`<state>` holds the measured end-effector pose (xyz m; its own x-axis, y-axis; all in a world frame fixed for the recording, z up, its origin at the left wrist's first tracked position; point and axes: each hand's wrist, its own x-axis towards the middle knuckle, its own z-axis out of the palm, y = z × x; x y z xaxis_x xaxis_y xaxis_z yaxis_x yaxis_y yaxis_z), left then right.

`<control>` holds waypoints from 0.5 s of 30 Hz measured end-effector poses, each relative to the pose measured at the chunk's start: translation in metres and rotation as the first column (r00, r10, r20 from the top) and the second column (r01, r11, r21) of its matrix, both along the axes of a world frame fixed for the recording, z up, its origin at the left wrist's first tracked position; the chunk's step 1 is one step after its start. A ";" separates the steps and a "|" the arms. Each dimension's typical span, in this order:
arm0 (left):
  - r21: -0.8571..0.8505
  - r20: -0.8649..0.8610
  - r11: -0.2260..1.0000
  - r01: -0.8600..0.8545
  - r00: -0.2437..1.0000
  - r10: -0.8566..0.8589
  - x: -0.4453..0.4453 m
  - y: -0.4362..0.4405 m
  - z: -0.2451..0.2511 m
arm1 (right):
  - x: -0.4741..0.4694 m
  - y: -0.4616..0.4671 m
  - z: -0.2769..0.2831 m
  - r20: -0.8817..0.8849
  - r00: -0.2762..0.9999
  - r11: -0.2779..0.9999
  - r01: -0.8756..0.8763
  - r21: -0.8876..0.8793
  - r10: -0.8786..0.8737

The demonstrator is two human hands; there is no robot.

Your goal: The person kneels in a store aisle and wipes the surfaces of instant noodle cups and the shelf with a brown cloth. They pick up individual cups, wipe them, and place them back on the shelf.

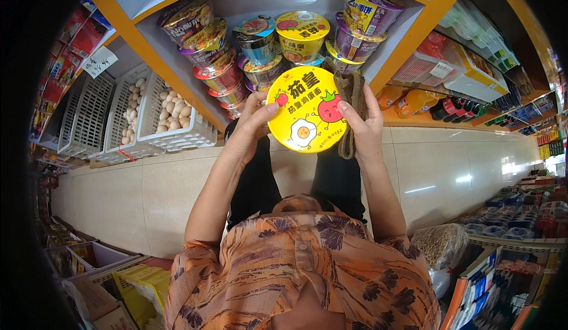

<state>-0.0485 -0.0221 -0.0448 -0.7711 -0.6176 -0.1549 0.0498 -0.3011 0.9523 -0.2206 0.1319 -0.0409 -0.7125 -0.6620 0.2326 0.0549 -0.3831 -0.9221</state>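
Note:
Between my two hands is a yellow instant noodle cup (pixel 306 110), its round printed lid facing up at me. My left hand (pixel 253 123) grips its left side, thumb on the lid's edge. On the right side, my right hand (pixel 366 123) holds the cup with its thumb on the lid and also clasps a folded brown cloth (pixel 349 112). Just beyond, stacked noodle cups stand in the shelf compartment, among them another yellow cup (pixel 302 37), a blue and black cup (pixel 256 39) and purple cups (pixel 361 37) at the right.
White plastic crates (pixel 177 141) of eggs stand at the left, beside a handwritten sign (pixel 100 61). Orange-edged shelf posts (pixel 410 39) flank the compartment. Soda bottles (pixel 415 103) lie on the lower right shelf. Packed bottles (pixel 506 217) and a bagged product (pixel 439 245) sit behind me at right.

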 end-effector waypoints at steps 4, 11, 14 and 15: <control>0.099 -0.057 0.994 0.048 0.997 -0.042 0.001 0.001 -0.004 | -0.008 -0.005 -0.005 -0.152 0.987 0.998 0.058 0.007 -0.056; 0.162 -0.110 0.987 0.012 0.994 0.006 -0.001 -0.004 -0.028 | 0.024 0.005 0.040 -0.990 0.144 0.933 0.355 0.062 0.012; 0.296 -0.175 0.954 0.040 0.985 0.013 -0.010 0.001 -0.033 | 0.045 -0.003 0.030 -0.994 -0.101 0.967 0.255 0.020 0.047; 0.238 -0.206 0.971 0.011 0.978 0.040 -0.008 0.003 -0.032 | 0.044 -0.004 0.029 -0.993 -0.103 0.952 0.305 0.019 0.053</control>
